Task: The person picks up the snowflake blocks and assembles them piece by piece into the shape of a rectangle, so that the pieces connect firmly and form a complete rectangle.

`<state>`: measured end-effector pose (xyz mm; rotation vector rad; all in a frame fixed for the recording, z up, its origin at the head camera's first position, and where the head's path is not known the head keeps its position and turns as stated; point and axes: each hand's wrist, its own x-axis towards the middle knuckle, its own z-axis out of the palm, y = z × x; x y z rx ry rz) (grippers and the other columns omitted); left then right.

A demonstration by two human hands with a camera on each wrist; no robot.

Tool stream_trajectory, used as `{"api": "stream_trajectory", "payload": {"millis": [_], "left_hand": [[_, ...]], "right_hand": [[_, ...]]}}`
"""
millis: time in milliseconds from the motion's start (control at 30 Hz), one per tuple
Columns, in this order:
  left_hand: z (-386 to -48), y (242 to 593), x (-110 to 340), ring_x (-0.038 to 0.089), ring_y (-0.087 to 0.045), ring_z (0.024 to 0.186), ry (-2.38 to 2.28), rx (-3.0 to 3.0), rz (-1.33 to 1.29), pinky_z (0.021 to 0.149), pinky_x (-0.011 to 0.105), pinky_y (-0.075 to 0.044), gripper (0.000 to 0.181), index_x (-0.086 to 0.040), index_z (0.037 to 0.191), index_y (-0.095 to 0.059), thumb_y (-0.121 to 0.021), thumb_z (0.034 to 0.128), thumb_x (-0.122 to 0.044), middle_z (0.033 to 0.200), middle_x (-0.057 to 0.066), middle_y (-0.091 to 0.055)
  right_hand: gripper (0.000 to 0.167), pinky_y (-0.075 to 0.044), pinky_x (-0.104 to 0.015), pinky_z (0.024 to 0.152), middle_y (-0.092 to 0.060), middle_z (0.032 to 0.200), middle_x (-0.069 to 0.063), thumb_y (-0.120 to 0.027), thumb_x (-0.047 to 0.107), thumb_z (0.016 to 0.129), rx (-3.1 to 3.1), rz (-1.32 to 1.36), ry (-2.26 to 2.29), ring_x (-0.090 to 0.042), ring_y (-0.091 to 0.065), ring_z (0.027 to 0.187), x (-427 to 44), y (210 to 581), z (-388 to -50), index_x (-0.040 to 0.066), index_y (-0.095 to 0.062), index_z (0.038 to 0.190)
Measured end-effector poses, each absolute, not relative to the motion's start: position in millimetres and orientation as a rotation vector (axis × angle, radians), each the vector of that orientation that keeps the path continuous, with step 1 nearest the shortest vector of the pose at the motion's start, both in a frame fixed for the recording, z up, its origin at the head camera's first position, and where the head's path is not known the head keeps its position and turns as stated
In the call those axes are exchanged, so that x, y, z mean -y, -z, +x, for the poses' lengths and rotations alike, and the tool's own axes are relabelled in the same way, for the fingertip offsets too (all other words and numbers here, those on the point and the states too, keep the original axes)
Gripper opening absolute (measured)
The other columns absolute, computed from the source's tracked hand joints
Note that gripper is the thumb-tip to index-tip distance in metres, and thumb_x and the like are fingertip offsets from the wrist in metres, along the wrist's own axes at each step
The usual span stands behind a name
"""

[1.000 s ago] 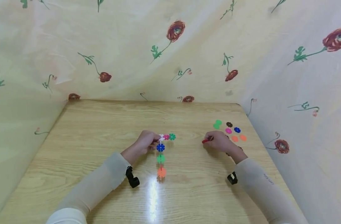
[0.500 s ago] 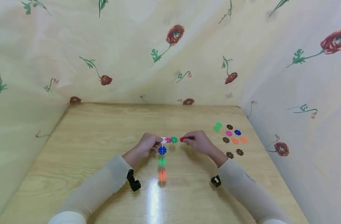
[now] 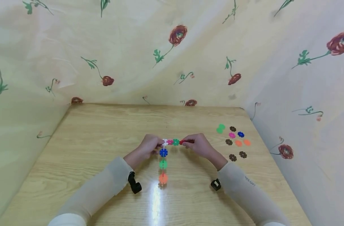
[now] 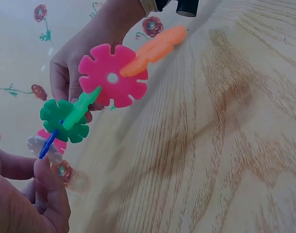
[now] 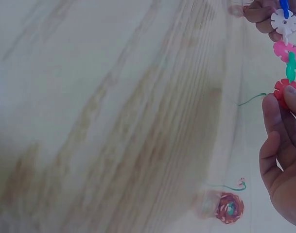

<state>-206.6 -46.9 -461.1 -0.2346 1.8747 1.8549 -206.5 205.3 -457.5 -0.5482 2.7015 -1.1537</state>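
Note:
My left hand (image 3: 147,146) pinches the white snowflake disc (image 3: 165,142) at the corner of a chain of slotted plastic discs. Down from that corner run a blue disc (image 3: 163,153), a light green disc (image 3: 163,164), a pink disc (image 4: 105,73) and an orange disc (image 3: 163,179). To the right extend a pink-red disc (image 3: 170,142) and a green disc (image 3: 176,142). My right hand (image 3: 202,146) pinches a red disc (image 5: 282,89) against the green one's end. Fingers partly cover the red disc, so how deep its slot sits cannot be told.
Loose discs lie on the wooden table (image 3: 104,125) at the right: overlapping light green discs (image 3: 221,128), several brown discs (image 3: 229,142), a pink disc (image 3: 232,135), a blue disc (image 3: 241,134) and orange discs (image 3: 238,143). Flower-patterned cloth (image 3: 132,47) surrounds the table.
My right hand has moved left from beside the loose discs, bringing the red disc against the green disc at the chain's end. My left hand has stayed on the white disc.

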Motion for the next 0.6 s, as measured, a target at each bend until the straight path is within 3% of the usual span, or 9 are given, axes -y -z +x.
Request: {"api": "stream_trajectory", "payload": {"millis": [600], "left_hand": [[-207.6, 466.4, 49.5, 0.013, -0.050, 0.055, -1.842, -1.944, -0.171, 0.050, 0.024, -0.046, 0.014, 0.002, 0.088, -0.068, -0.061, 0.0952, -0.008, 0.075, 0.007, -0.063]], "right_hand": [[0.009, -0.055, -0.026, 0.061, -0.075, 0.091, -0.006, -0.072, 0.010, 0.094, -2.701, -0.545, 1.173, -0.023, -0.066, 0.075, -202.7, 461.3, -205.7, 0.008, -0.079, 0.099]]}}
